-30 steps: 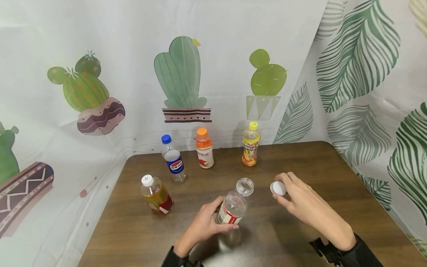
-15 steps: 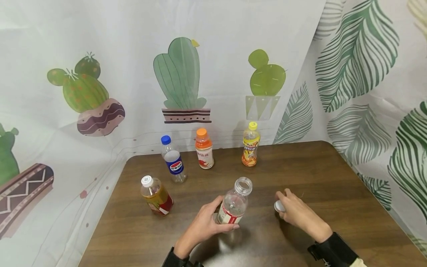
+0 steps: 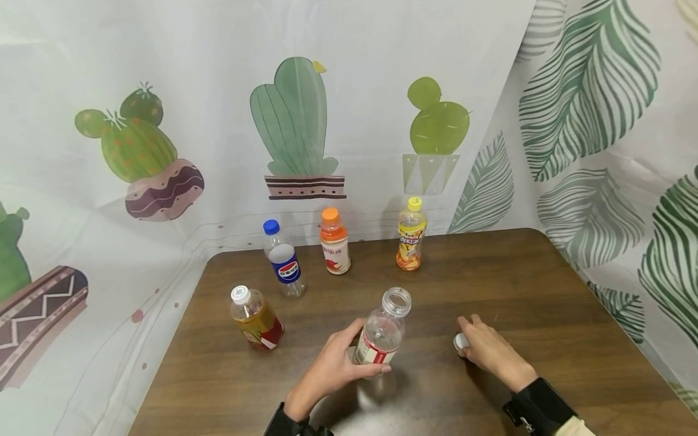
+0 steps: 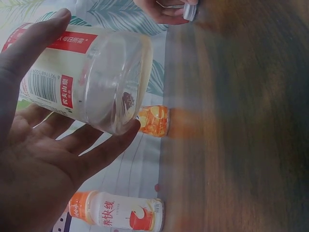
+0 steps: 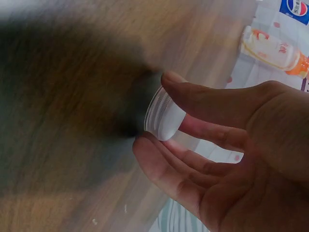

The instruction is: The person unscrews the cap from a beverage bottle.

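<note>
My left hand (image 3: 337,370) grips a clear, uncapped bottle (image 3: 383,332) with a red and cream label, its mouth tipped away to the right. In the left wrist view the bottle's base (image 4: 123,84) hangs over the table, thumb on one side and fingers on the other. To the right, my right hand (image 3: 493,351) pinches a white bottle cap (image 3: 461,343) close over the tabletop. The right wrist view shows the cap (image 5: 165,116) on its edge between thumb and fingertips, its shadow falling on the wood beside it.
On the brown table (image 3: 523,278) stand a white-capped bottle (image 3: 257,320) at left, a blue-capped Pepsi bottle (image 3: 286,266), an orange-capped bottle (image 3: 335,245) and a yellow-capped bottle (image 3: 411,237) along the back. A printed cloth (image 3: 371,91) hangs behind the table.
My right hand has moved down and slightly right with the white cap, nearer the tabletop. The left hand and its bottle have stayed nearly still.
</note>
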Motion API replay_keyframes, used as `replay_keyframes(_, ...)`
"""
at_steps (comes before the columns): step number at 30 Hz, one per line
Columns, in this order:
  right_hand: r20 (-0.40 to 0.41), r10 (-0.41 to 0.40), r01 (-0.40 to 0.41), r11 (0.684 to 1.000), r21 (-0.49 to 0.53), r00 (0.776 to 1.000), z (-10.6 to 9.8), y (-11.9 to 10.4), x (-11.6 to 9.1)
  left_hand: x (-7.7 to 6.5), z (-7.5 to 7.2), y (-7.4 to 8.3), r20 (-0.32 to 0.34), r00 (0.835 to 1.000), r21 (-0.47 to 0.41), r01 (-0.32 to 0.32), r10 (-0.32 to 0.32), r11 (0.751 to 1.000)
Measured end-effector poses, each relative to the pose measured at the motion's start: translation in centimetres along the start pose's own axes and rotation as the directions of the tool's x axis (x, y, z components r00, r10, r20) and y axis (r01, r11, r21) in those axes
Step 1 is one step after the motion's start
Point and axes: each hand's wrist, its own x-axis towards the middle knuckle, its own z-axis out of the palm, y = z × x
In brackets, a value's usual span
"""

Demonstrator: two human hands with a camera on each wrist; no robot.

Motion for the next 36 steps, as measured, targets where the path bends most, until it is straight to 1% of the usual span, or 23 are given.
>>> replay_keyframes(5,-0.033,-0.025,0.025,1.000,-0.019,0.999,0.2,0.5,0.0,0.0,0.0,-0.1,-0.020,1.000,-0.009,0.010,-0.010,1.000)
replay_keyframes(8,-0.028,-0.034,0.033,0.999,-0.038,0.999,0.1,0.6,-0.1,0.1,0.1,-0.1,-0.026,1.000,-0.022,0.015,-0.016,1.000)
replay_keyframes(11,-0.023,-0.031,0.030,0.998,-0.053,0.999,-0.1,0.5,-0.3,0.1,0.1,-0.2,-0.029,0.999,-0.032,0.019,-0.020,0.999)
replay_keyframes(14,-0.051,-0.039,0.036,0.997,-0.073,0.998,-0.6,0.3,-0.4,0.2,0.1,-0.1,-0.035,0.999,-0.035,0.017,-0.018,0.999)
replay_keyframes(16,-0.083,-0.051,0.044,0.996,-0.082,0.995,-1.2,-0.1,-0.5,0.2,0.1,0.0,-0.042,0.999,-0.032,0.013,-0.014,0.999)
replay_keyframes(18,-0.116,-0.064,0.056,0.996,-0.071,0.991,-2.2,-0.9,-0.4,0.2,0.0,0.0,-0.048,0.999,-0.034,0.015,-0.016,0.999)
replay_keyframes(20,-0.150,-0.085,0.081,0.996,-0.030,0.985,-3.4,-2.1,-0.3,0.3,0.0,0.1,-0.057,0.998,-0.040,0.017,-0.020,0.999)
replay_keyframes(22,-0.194,-0.113,0.123,0.992,0.040,0.974,-4.6,-3.4,-0.2,0.3,0.0,0.1,-0.064,0.998,-0.056,0.026,-0.029,0.998)
replay_keyframes(23,-0.207,-0.120,0.143,0.985,0.097,0.971,-5.2,-4.2,-0.2,0.3,0.0,0.1,-0.067,0.997,-0.063,0.028,-0.032,0.998)
replay_keyframes(25,-0.228,-0.140,0.191,0.956,0.221,0.964,-6.2,-5.7,-0.3,0.3,0.1,0.1,-0.073,0.997,-0.080,0.027,-0.033,0.996)
replay_keyframes(27,-0.229,-0.149,0.223,0.912,0.345,0.962,-7.0,-7.3,-0.5,0.4,0.1,0.2,-0.075,0.996,-0.094,0.030,-0.037,0.995)
replay_keyframes(29,-0.214,-0.156,0.238,0.865,0.441,0.964,-7.5,-8.7,-0.8,0.4,0.1,0.3,-0.079,0.996,-0.100,0.025,-0.033,0.995)
replay_keyframes(31,-0.203,-0.169,0.249,0.836,0.489,0.964,-7.8,-10.0,-0.9,0.5,0.2,0.5,-0.082,0.996,-0.095,0.015,-0.023,0.995)
replay_keyframes(32,-0.197,-0.172,0.250,0.828,0.501,0.965,-7.8,-10.6,-0.9,0.6,0.2,0.6,-0.083,0.996,-0.088,0.005,-0.012,0.996)
replay_keyframes(36,-0.204,-0.213,0.290,0.811,0.508,0.955,-7.3,-12.1,-0.6,0.7,0.4,1.1,-0.077,0.997,-0.073,-0.033,0.028,0.997)
